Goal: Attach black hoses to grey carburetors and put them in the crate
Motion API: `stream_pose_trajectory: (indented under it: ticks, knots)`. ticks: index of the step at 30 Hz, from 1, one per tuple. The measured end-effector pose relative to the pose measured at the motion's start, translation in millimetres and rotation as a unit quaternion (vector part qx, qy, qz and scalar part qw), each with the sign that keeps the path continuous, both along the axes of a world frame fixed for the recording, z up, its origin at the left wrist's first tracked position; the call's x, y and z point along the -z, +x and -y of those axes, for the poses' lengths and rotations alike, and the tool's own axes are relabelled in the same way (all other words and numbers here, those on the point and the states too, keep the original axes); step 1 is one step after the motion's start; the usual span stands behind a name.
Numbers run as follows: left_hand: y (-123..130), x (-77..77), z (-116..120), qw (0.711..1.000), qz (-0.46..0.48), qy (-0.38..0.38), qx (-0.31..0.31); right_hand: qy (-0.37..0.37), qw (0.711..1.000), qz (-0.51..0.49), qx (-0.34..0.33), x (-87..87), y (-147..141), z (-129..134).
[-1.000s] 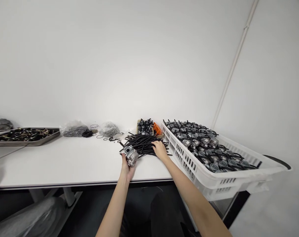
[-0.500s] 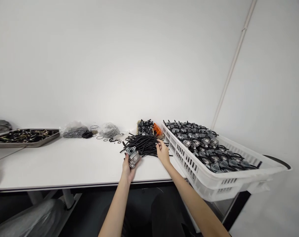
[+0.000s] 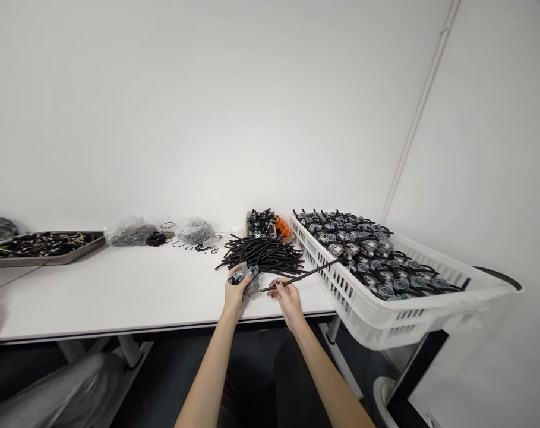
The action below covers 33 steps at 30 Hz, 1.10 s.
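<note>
My left hand (image 3: 234,292) is wrapped round a silver metal part (image 3: 252,286) with a round opening, just above the table's front area. My right hand (image 3: 287,297) pinches a thin black tube (image 3: 303,276) close to its left end. That end points at the lower right side of the metal part; whether they touch cannot be made out. The tube's other end slants up over the rim of the white basket. A pile of black tubes (image 3: 263,254) lies on the table just behind both hands.
The white plastic basket (image 3: 363,324) at the right holds rows of metal parts with black tubes. Behind the pile stand a box of small black parts (image 3: 261,224) and an orange container (image 3: 282,227). Plastic bags (image 3: 133,233), black rings and a metal tray (image 3: 73,254) are further left.
My right hand has moved from the pile toward the front, now with a black tube in it. The metal part in my left hand has turned, and the two hands are closer together.
</note>
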<state>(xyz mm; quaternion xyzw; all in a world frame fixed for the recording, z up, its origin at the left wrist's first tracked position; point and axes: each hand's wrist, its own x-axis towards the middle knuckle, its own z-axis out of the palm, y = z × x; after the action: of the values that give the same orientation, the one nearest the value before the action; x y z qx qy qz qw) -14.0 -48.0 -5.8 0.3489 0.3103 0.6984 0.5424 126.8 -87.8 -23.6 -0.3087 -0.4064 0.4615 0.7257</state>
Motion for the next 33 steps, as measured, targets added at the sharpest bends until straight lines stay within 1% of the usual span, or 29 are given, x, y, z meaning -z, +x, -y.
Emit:
stream_pose_trajectory:
  ticks: [3, 6, 9, 15, 19, 24, 29, 33]
  knots:
    - [1, 0.1, 0, 1.000, -0.014, 0.002, 0.000, -0.015, 1.000, 0.017, -0.011, -1.4, 1, 1]
    - [1, -0.1, 0, 1.000, -0.015, 0.006, -0.006, -0.015, 0.995, 0.096, -0.021, -3.0, 1, 2]
    - [2, -0.9, 0, 1.000, -0.021, 0.005, -0.009, -0.022, 0.986, 0.164, 0.004, -3.1, -1, 1]
    - [2, -2.7, 2, 0.999, -0.033, 0.008, -0.017, -0.033, 0.971, 0.232, 0.049, 0.8, -2, -5]
    - [2, 0.4, 0, 0.999, -0.042, 0.011, -0.005, -0.045, 0.967, 0.244, 0.059, 4.5, -1, -7]
    - [2, 4.2, -4, 0.999, -0.037, 0.013, -0.010, -0.044, 0.967, 0.240, 0.077, 6.7, -2, -7]
    - [3, 2.6, -3, 0.999, -0.031, 0.005, -0.012, -0.044, 0.968, 0.239, 0.064, 3.6, -3, -6]
    - [3, 1.3, -1, 0.999, -0.051, 0.011, -0.013, -0.037, 0.965, 0.255, 0.040, 3.8, -2, -7]
